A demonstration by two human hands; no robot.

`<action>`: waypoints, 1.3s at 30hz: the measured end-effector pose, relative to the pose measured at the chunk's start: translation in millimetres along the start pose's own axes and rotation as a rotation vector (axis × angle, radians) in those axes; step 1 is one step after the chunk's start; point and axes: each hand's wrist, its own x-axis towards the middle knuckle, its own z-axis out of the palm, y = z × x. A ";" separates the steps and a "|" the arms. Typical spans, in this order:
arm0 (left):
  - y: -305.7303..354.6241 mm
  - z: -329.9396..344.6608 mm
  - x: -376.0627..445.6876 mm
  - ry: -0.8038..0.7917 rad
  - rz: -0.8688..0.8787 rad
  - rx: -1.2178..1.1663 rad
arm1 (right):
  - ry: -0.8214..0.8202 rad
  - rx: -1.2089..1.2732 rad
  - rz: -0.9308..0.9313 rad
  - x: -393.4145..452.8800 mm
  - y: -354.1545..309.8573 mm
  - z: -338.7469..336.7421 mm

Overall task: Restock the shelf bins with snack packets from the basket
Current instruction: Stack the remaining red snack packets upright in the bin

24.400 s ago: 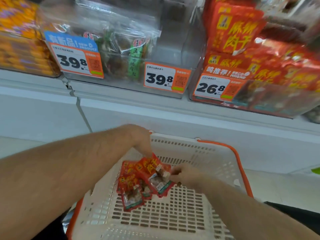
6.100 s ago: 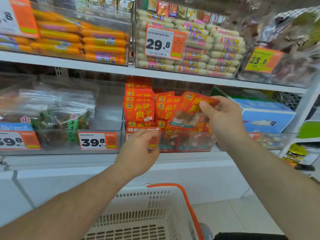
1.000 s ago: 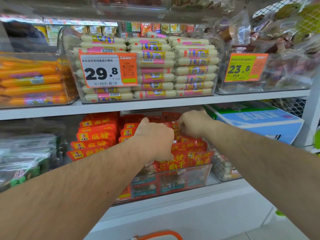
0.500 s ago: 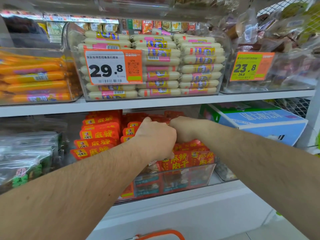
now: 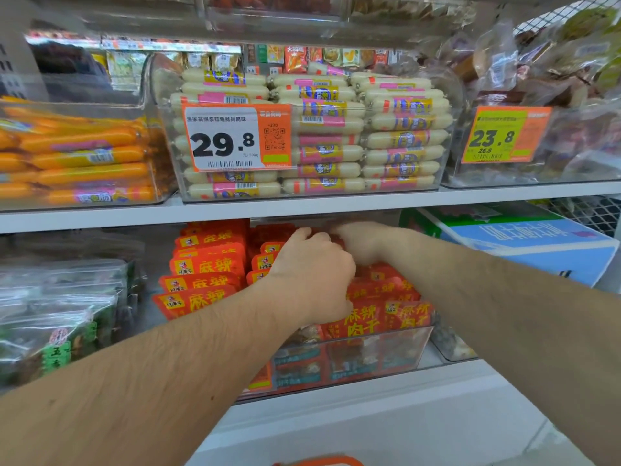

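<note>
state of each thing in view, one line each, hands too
left hand: fingers curled, knuckles up, among the red packets
right hand: reaching into the bin's back, fingers hidden
red snack packets: standing in rows
clear bin: nearly full
white sausage bin: stacked full
basket handle: barely visible

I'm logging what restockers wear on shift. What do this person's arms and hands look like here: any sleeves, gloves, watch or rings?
Both forearms are bare as far as the frame shows, with visible hair and no sleeve edge in view. The left hand and right hand wear no gloves. No watch or wristband shows on either wrist. The fingers are mostly hidden among the packets, so rings cannot be ruled out.
</note>
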 end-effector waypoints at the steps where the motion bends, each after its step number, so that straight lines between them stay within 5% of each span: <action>1: -1.3 -0.9 -3.1 0.052 0.001 -0.005 | -0.048 -0.062 -0.029 5.4 -2.2 5.1; 7: -18.6 4.6 -9.4 -0.136 -0.117 -0.118 | -0.012 -0.148 -0.016 6.9 4.7 10.3; 11: -21.1 5.6 -11.3 -0.102 -0.156 -0.186 | -0.012 0.008 0.057 5.1 9.8 11.6; 14: -29.2 4.7 -31.2 -0.030 -0.153 -0.206 | 0.153 0.249 0.114 -21.6 -2.6 1.2; 19: -61.9 15.5 -80.5 0.003 -0.260 -0.147 | 0.384 0.437 -0.042 -72.9 -49.5 -5.7; 27: -78.9 26.8 -78.7 -0.016 -0.316 -0.263 | 0.092 0.002 -0.067 -43.6 -99.1 8.0; 39: -119.8 22.8 -77.5 -0.113 -0.294 -0.384 | 0.157 -0.061 0.034 -56.7 -120.4 -1.6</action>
